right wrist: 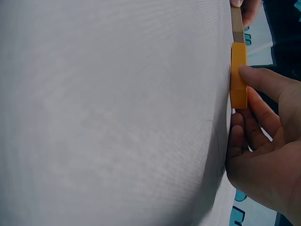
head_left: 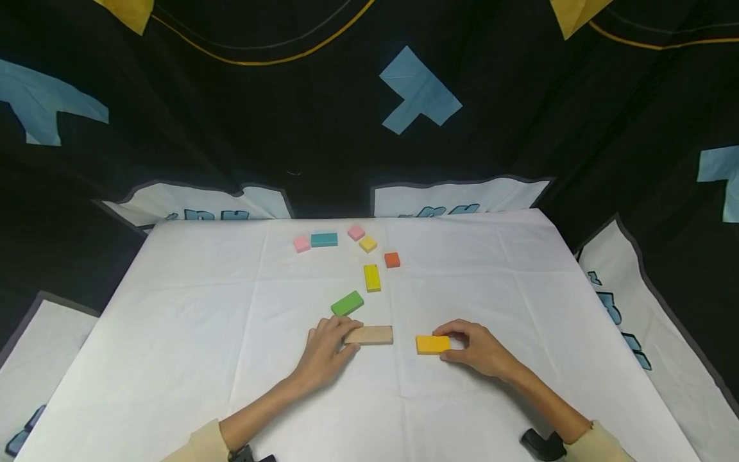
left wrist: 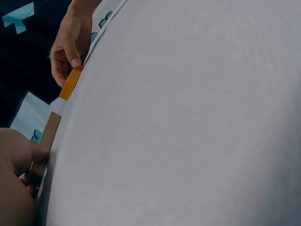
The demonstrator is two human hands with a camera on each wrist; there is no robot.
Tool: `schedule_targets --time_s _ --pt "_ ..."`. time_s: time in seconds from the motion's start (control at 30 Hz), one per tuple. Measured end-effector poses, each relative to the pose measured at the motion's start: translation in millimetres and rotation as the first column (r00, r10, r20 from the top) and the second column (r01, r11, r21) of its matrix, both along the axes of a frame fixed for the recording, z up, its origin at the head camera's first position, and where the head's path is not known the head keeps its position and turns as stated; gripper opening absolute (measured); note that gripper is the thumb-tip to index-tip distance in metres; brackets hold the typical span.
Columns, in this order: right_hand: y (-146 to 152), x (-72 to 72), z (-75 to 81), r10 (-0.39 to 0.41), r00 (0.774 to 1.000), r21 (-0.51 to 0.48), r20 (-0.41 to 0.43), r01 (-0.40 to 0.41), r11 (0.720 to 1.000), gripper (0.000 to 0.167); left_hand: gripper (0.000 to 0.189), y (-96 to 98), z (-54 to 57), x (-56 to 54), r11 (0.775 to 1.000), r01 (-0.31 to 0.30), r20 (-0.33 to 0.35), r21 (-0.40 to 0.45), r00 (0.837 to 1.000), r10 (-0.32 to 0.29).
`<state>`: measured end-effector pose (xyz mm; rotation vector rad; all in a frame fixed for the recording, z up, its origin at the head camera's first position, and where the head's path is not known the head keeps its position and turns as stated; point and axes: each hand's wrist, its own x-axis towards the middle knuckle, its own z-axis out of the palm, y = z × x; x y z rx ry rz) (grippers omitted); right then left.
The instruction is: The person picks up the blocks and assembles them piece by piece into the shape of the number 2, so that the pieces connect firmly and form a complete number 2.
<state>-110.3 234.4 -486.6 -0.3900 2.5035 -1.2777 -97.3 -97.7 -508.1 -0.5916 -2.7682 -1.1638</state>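
Note:
My left hand (head_left: pixel 328 350) pinches the left end of a plain wooden block (head_left: pixel 372 335) between thumb and fingers. In the left wrist view that wooden block (left wrist: pixel 49 134) lies low against the cloth. To the right, my right hand (head_left: pixel 476 348) holds an orange-yellow block (head_left: pixel 432 344) by its right end, with the thumb on the near side in the right wrist view, where the block (right wrist: pixel 238 77) shows its long face. A short gap parts the two blocks in the head view. Just beyond the left fingers lies a green block (head_left: pixel 348 303).
Farther back lie a yellow block (head_left: pixel 372 278), an orange-red cube (head_left: pixel 392 260), a small yellow block (head_left: pixel 367 244), two pink blocks (head_left: pixel 356 232) and a teal block (head_left: pixel 324 239). White cloth (head_left: pixel 173 308) covers the table. A dark patterned curtain (head_left: pixel 260 128) hangs behind it.

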Motion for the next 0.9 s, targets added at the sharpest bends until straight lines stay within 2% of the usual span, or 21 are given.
schedule_targets --time_s 0.17,0.53,0.9 --pt "-0.1 0.5 1.3 0.011 1.0 -0.016 -0.001 -0.011 1.0 0.032 0.035 -0.2 0.7 1.0 1.0 0.005 0.03 -0.003 1.0 -0.005" --pt "1.4 0.6 -0.2 0.035 0.999 -0.028 -0.012 -0.035 0.999 0.032 0.036 0.5 1.0 1.0 1.0 0.002 0.022 -0.003 1.0 -0.002" --pt "0.6 -1.6 1.4 0.015 1.0 -0.014 -0.001 -0.015 1.0 0.031 0.036 0.8 1.1 0.6 1.0 -0.001 0.026 -0.001 1.0 0.001"
